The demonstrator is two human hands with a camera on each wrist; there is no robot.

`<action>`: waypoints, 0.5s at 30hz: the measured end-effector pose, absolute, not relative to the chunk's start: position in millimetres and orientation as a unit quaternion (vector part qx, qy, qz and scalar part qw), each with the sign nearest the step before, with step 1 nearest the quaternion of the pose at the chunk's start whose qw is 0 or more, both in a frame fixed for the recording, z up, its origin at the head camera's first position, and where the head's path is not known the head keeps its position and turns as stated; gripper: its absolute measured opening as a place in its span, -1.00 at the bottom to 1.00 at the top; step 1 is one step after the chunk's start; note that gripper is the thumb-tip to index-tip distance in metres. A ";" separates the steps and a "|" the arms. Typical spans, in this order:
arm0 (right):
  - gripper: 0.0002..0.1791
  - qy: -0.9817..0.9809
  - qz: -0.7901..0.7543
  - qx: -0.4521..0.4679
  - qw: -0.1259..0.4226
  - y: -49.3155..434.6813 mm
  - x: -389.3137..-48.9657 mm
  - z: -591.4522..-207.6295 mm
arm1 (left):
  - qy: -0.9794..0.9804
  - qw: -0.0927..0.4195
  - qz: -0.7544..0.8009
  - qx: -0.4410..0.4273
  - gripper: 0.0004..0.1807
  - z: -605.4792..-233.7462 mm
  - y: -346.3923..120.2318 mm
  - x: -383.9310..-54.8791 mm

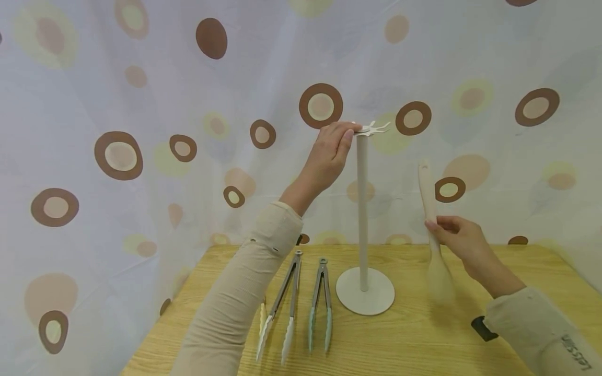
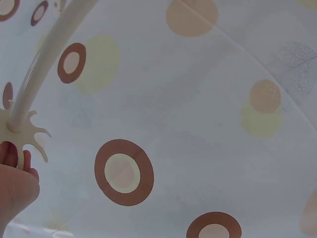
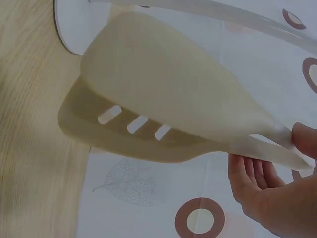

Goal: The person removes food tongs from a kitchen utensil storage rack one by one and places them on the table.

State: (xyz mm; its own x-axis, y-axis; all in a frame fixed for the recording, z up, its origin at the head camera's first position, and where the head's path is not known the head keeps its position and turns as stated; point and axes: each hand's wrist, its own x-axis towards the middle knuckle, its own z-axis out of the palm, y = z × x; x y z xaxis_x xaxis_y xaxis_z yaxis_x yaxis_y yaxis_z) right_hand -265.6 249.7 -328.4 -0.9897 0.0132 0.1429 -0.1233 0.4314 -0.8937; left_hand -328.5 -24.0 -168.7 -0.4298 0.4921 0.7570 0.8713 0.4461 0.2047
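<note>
A white utensil stand [image 1: 362,209] rises from a round base [image 1: 364,308] on the table, with a hooked top [image 1: 376,129]. At that top my left hand [image 1: 331,149] grips the hooked plate, fingers beneath its edge in the left wrist view. My right hand [image 1: 463,243] pinches cream spatula tongs [image 1: 427,190] by the arms, right of the stand, blades hanging downward. Seen from the right wrist, one blade [image 3: 158,74] is solid and the other [image 3: 129,136] has slots; a gap parts them.
Left of the base lie grey-handled tongs with white tips [image 1: 288,334] and another pair with green tips [image 1: 327,326]. A yellow-tipped utensil [image 1: 262,316] is partly hidden by my left sleeve [image 1: 235,297]. Behind the wooden table [image 1: 400,344] hangs a dotted curtain [image 1: 263,62].
</note>
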 end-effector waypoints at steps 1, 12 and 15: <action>-0.13 -0.846 0.529 0.027 0.059 249.8 -266.3 -330.1 | -0.790 0.315 -0.301 -0.432 -0.65 -168.5 -24.1 -328.4; -0.14 -0.893 0.446 0.004 0.050 244.5 -268.3 -352.7 | -0.796 0.310 -0.299 -0.425 -0.64 -168.3 -24.2 -327.6; -0.15 -0.904 0.426 0.002 0.042 242.9 -268.7 -357.3 | -0.796 0.311 -0.299 -0.425 -0.64 -168.8 -23.8 -328.0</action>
